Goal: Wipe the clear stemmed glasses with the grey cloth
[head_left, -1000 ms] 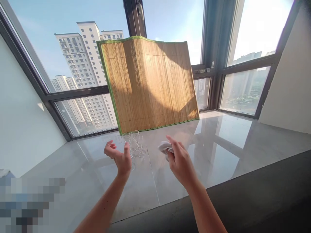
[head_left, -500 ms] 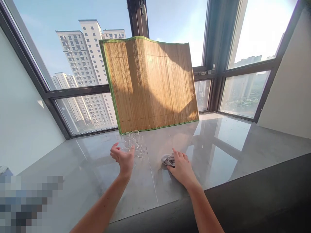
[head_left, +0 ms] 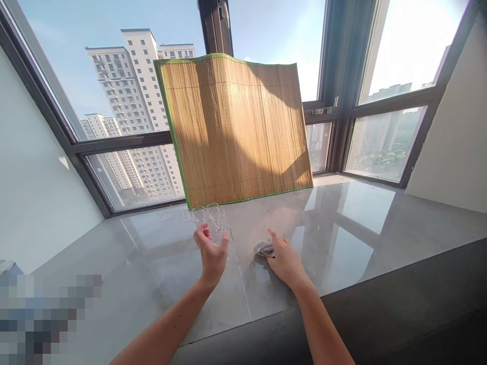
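Note:
Several clear stemmed glasses (head_left: 217, 215) stand grouped on the tiled sill, left of its middle seam. At the near side of the group is my left hand (head_left: 212, 256), thumb and fingers curved but apart, with the front glass showing between and beyond them. Whether the fingertips touch a glass is hard to see. Further right, my right hand (head_left: 286, 261) rests low over the sill, its fingers closed on a crumpled grey cloth (head_left: 263, 247). Part of the cloth is hidden under that hand, and its index finger points forward.
Behind the glasses a bamboo mat (head_left: 243, 132) with green edging leans against the window frame (head_left: 331, 76). Grey glossy tiles cover the sill (head_left: 152, 284); its front edge runs across below my hands. White walls (head_left: 34, 167) close both sides.
My left hand has moved right, from the left glass to the front right one, fingers still apart. My right hand stays with the cloth, having shifted only slightly.

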The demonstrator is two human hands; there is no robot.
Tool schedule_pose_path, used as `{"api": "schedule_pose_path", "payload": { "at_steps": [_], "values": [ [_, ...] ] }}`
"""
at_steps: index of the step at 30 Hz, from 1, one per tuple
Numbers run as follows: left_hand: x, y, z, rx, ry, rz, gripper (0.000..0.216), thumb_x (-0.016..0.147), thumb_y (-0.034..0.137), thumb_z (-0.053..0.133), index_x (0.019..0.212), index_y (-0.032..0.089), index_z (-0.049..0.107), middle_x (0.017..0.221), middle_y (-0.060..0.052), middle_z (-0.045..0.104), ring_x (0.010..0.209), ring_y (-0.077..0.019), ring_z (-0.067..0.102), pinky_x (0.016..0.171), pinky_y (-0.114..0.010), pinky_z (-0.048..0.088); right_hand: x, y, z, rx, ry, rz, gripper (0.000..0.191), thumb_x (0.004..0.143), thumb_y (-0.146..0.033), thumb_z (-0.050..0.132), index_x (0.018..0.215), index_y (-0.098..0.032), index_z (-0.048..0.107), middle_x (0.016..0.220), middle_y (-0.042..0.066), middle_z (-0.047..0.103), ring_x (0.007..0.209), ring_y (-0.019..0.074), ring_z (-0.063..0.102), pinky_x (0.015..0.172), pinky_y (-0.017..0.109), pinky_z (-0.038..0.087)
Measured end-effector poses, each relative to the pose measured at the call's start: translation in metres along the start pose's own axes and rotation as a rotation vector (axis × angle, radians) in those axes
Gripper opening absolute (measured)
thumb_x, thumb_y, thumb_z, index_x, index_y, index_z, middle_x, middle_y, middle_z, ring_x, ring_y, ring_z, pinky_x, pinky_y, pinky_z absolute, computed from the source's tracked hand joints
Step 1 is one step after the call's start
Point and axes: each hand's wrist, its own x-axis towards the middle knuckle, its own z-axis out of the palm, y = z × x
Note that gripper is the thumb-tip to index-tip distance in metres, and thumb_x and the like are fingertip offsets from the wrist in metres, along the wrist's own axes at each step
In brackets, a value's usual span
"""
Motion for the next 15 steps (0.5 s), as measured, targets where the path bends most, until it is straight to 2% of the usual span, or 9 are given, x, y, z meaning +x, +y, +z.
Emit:
{"api": "schedule_pose_path", "payload": {
  "at_steps": [5,9,11,13,15],
  "values": [
    [-0.006,-0.007,0.008,-0.118,-0.103,0.043,0.057,0.076,0.033,0.067,0.123,0.025,0.036,0.118,-0.008,0.043,0.103,-0.0192,0.047,0.085,-0.034,0.047,0.001,-0.002,0.002,0.017,0.005,0.0,0.076,0.07,-0.005,0.045,0.144,-0.016,0.034,0.113,0.01,0.063,0.102,0.0247,0.051,0.08,0.029,0.039],
    [-0.011,-0.022,0.017,-0.182,-0.353,0.002,0.061,0.077,0.031,0.067,0.129,0.024,0.035,0.11,-0.007,0.05,0.101,-0.0185,0.055,0.083,-0.034,0.05,0.001,-0.004,-0.002,-0.014,0.053,0.055,0.073,0.072,-0.008,0.045,0.144,-0.015,0.034,0.116,0.011,0.062,0.107,0.026,0.05,0.08,0.03,0.039],
    [-0.014,-0.031,0.022,-0.192,-0.517,-0.063,0.058,0.078,0.028,0.064,0.129,0.022,0.037,0.106,-0.007,0.055,0.094,-0.0174,0.06,0.082,-0.034,0.05,-0.001,-0.007,-0.004,-0.058,0.051,0.081,0.071,0.076,-0.016,0.05,0.145,-0.015,0.034,0.12,0.012,0.06,0.112,0.0289,0.048,0.082,0.032,0.039],
    [-0.016,-0.038,0.025,-0.209,-0.674,-0.118,0.052,0.08,0.027,0.061,0.127,0.02,0.041,0.103,-0.007,0.059,0.09,-0.0172,0.063,0.082,-0.034,0.051,-0.002,-0.011,-0.005,-0.089,0.022,0.09,0.075,0.077,-0.033,0.058,0.145,-0.015,0.034,0.127,0.013,0.056,0.118,0.0326,0.044,0.087,0.036,0.038],
    [-0.016,-0.042,0.026,-0.218,-0.778,-0.119,0.043,0.083,0.027,0.057,0.124,0.019,0.045,0.099,-0.007,0.063,0.09,-0.0176,0.064,0.083,-0.034,0.051,-0.003,-0.015,-0.005,-0.087,-0.005,0.092,0.081,0.078,-0.049,0.059,0.147,-0.016,0.032,0.134,0.014,0.052,0.124,0.034,0.041,0.092,0.038,0.035]
  ]
}}
